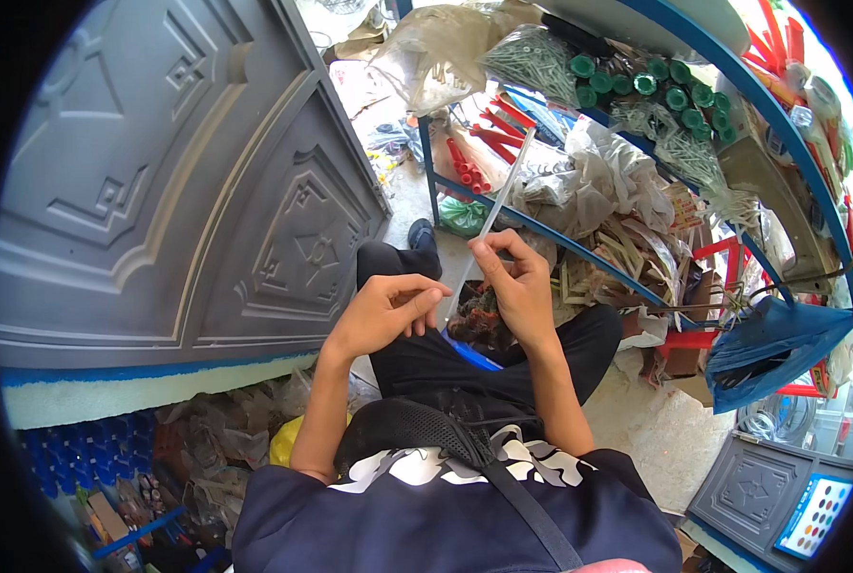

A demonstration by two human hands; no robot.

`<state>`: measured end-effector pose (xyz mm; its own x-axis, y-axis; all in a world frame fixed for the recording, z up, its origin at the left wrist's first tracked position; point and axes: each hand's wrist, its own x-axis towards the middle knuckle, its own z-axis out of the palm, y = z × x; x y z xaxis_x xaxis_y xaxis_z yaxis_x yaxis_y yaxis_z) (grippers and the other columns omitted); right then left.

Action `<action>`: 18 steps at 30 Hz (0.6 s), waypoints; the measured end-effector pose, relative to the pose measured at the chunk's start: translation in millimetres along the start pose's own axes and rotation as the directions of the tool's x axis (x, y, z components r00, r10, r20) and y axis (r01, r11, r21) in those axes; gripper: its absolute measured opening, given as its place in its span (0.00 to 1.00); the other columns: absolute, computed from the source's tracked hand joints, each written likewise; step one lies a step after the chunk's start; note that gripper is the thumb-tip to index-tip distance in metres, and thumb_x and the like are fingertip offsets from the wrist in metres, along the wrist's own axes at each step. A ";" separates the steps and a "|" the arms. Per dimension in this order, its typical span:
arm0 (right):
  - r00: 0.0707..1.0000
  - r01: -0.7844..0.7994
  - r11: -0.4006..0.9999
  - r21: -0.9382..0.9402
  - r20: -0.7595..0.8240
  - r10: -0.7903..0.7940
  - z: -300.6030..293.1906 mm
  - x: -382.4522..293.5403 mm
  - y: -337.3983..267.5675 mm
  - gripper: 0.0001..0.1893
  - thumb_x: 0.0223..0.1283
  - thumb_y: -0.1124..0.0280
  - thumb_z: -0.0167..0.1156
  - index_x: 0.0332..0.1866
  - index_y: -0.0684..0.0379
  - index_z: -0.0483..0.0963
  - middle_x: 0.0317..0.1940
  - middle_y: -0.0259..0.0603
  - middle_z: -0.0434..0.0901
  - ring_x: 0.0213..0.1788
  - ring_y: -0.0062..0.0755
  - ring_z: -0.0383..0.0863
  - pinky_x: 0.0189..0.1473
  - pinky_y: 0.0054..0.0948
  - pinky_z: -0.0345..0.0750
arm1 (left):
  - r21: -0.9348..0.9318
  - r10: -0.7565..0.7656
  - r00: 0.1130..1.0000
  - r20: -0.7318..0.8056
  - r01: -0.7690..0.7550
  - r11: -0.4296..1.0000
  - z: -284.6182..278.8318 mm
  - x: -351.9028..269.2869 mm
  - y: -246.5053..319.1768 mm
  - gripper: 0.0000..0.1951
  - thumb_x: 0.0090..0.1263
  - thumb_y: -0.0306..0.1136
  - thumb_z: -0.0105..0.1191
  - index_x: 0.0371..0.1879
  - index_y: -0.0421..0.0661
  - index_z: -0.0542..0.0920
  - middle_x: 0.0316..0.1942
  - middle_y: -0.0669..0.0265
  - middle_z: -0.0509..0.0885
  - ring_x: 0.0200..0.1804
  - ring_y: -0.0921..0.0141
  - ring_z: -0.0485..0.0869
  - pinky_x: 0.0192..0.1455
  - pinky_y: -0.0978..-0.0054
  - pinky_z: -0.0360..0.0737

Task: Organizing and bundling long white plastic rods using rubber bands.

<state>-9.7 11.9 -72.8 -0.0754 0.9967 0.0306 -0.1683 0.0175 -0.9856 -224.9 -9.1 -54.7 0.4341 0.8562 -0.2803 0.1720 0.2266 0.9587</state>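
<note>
My right hand pinches a long, thin, translucent white rod between thumb and fingers. The rod slants from upper right down to the lower left, over the gap between my legs. Close to its lower part is my left hand, with the thumb and index fingertips right beside the rod and the other fingers loosely curled. Nothing shows in the left fingers, though contact with the rod is hard to judge. Below the right hand sits a dark, reddish clump of material, partly covered by that hand; its kind is unclear.
A blue metal shelf frame stands ahead, loaded with bags of screws, green-capped tubes and red plastic pieces. Grey panelled metal doors rise at left. A blue plastic bag hangs at right.
</note>
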 end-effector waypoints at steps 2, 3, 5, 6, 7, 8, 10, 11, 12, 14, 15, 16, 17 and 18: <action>1.000 0.021 0.999 0.043 -0.001 -0.021 7.3 1.5 2.2 0.09 0.73 0.68 0.64 0.46 0.65 0.79 0.36 0.28 0.79 0.31 0.08 0.73 0.31 0.16 0.66 | -0.034 -0.012 0.999 -0.034 0.011 0.999 0.7 -6.1 2.0 0.17 0.78 0.41 0.58 0.52 0.39 0.86 0.29 0.71 0.84 0.30 0.81 0.80 0.31 0.82 0.75; 1.000 0.021 0.999 0.044 0.007 -0.022 11.2 1.5 1.0 0.09 0.73 0.68 0.64 0.46 0.65 0.79 0.36 0.28 0.79 0.31 0.08 0.73 0.31 0.16 0.66 | -0.065 -0.015 0.998 -0.065 0.011 0.998 0.9 -7.6 3.2 0.16 0.78 0.41 0.59 0.50 0.39 0.86 0.27 0.72 0.83 0.30 0.82 0.79 0.32 0.82 0.75; 1.000 0.002 0.996 0.094 0.016 -0.003 16.7 -0.5 -2.3 0.09 0.73 0.68 0.64 0.46 0.65 0.79 0.38 0.28 0.79 0.33 0.09 0.75 0.32 0.16 0.67 | -0.008 0.026 0.995 -0.098 -0.027 1.000 4.4 -5.8 -4.4 0.15 0.78 0.40 0.59 0.47 0.39 0.86 0.27 0.72 0.82 0.31 0.82 0.78 0.34 0.82 0.74; 1.000 0.006 0.996 0.094 0.019 -0.008 18.2 -1.5 -2.3 0.09 0.73 0.68 0.64 0.46 0.65 0.79 0.38 0.28 0.79 0.33 0.09 0.75 0.32 0.16 0.67 | 0.052 0.069 0.990 -0.119 -0.063 0.997 5.2 -4.2 -6.7 0.14 0.78 0.39 0.59 0.44 0.38 0.85 0.26 0.73 0.81 0.31 0.83 0.76 0.35 0.81 0.74; 1.000 0.021 0.994 0.110 0.011 -0.023 19.3 -2.8 -1.7 0.09 0.73 0.69 0.64 0.47 0.65 0.79 0.38 0.28 0.79 0.33 0.09 0.75 0.32 0.16 0.68 | 0.053 0.074 0.990 -0.121 -0.068 0.996 4.6 -3.6 -6.4 0.14 0.78 0.39 0.59 0.44 0.38 0.85 0.26 0.73 0.81 0.31 0.83 0.76 0.35 0.81 0.74; 0.999 0.037 0.991 0.126 0.003 -0.038 19.6 -2.9 -1.7 0.09 0.73 0.69 0.64 0.47 0.65 0.79 0.38 0.28 0.79 0.33 0.09 0.74 0.32 0.15 0.68 | 0.052 0.066 0.996 -0.067 -0.063 0.997 4.0 -2.6 -5.9 0.13 0.78 0.39 0.59 0.41 0.39 0.84 0.27 0.74 0.80 0.31 0.83 0.75 0.36 0.81 0.73; 0.999 0.051 0.989 0.135 -0.009 -0.050 18.2 -4.3 -1.8 0.10 0.74 0.68 0.63 0.48 0.65 0.80 0.38 0.28 0.79 0.33 0.09 0.74 0.33 0.15 0.68 | 0.047 0.058 0.998 -0.008 -0.058 0.997 3.1 -1.4 -5.3 0.12 0.78 0.38 0.59 0.39 0.39 0.84 0.27 0.75 0.79 0.31 0.84 0.73 0.37 0.82 0.71; 0.998 0.063 0.987 0.147 -0.019 -0.061 16.7 -4.9 -1.9 0.10 0.74 0.68 0.63 0.49 0.64 0.80 0.37 0.28 0.79 0.33 0.09 0.74 0.33 0.15 0.69 | 0.055 0.077 0.996 -0.041 -0.074 0.996 -0.6 0.5 -3.1 0.12 0.78 0.38 0.59 0.37 0.41 0.83 0.27 0.77 0.77 0.30 0.85 0.70 0.33 0.83 0.67; 0.998 0.063 0.987 0.147 -0.019 -0.061 13.8 -6.1 -3.5 0.10 0.74 0.68 0.63 0.49 0.64 0.80 0.37 0.28 0.79 0.33 0.09 0.74 0.33 0.15 0.69 | 0.064 0.094 0.993 -0.076 -0.089 0.994 -5.6 1.6 -0.9 0.12 0.78 0.38 0.58 0.35 0.42 0.82 0.27 0.79 0.76 0.28 0.87 0.68 0.29 0.84 0.63; 1.000 0.019 0.997 0.077 0.006 -0.020 3.2 -9.7 -7.9 0.11 0.75 0.67 0.61 0.49 0.64 0.81 0.35 0.28 0.79 0.33 0.11 0.73 0.34 0.15 0.69 | 0.134 0.187 0.962 -0.201 -0.162 0.978 -20.0 4.7 -0.7 0.14 0.80 0.40 0.56 0.33 0.43 0.80 0.24 0.79 0.74 0.26 0.86 0.66 0.27 0.84 0.61; 1.000 0.024 0.997 0.072 -0.002 -0.024 -2.8 -10.6 -7.5 0.11 0.75 0.67 0.61 0.49 0.64 0.81 0.35 0.28 0.79 0.33 0.11 0.73 0.34 0.15 0.69 | 0.143 0.228 0.943 -0.243 -0.198 0.970 -28.4 8.8 -1.0 0.15 0.81 0.40 0.55 0.32 0.43 0.79 0.23 0.79 0.73 0.25 0.86 0.67 0.26 0.84 0.60; 0.999 0.029 0.999 0.036 -0.017 -0.029 -7.0 -11.5 -7.7 0.11 0.75 0.66 0.61 0.49 0.64 0.82 0.34 0.28 0.79 0.33 0.11 0.73 0.34 0.16 0.70 | 0.146 0.230 0.943 -0.241 -0.199 0.969 -37.2 9.8 0.1 0.15 0.81 0.40 0.55 0.32 0.43 0.79 0.23 0.79 0.73 0.25 0.86 0.67 0.26 0.84 0.60; 0.999 0.034 0.999 0.000 -0.033 -0.034 -10.9 -12.3 -8.4 0.11 0.75 0.66 0.60 0.48 0.63 0.82 0.33 0.28 0.78 0.33 0.12 0.73 0.34 0.16 0.70 | 0.107 0.233 0.927 -0.295 -0.210 0.972 -45.5 11.0 0.8 0.16 0.81 0.40 0.54 0.31 0.42 0.79 0.24 0.78 0.73 0.24 0.85 0.67 0.25 0.83 0.61; 0.998 0.025 1.000 -0.007 -0.051 -0.025 -13.8 -13.2 -9.1 0.11 0.75 0.66 0.61 0.47 0.63 0.83 0.31 0.28 0.78 0.34 0.13 0.74 0.35 0.18 0.71 | 0.068 0.232 0.908 -0.350 -0.223 0.973 -50.6 13.3 1.5 0.16 0.82 0.40 0.54 0.31 0.42 0.79 0.24 0.77 0.73 0.23 0.84 0.68 0.24 0.83 0.62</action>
<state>6.3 -0.3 -66.6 -0.0212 0.9987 0.0467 -0.1631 0.0426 -0.9857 -263.6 26.1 -54.6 0.1247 0.9921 -0.0146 0.1310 -0.0018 0.9914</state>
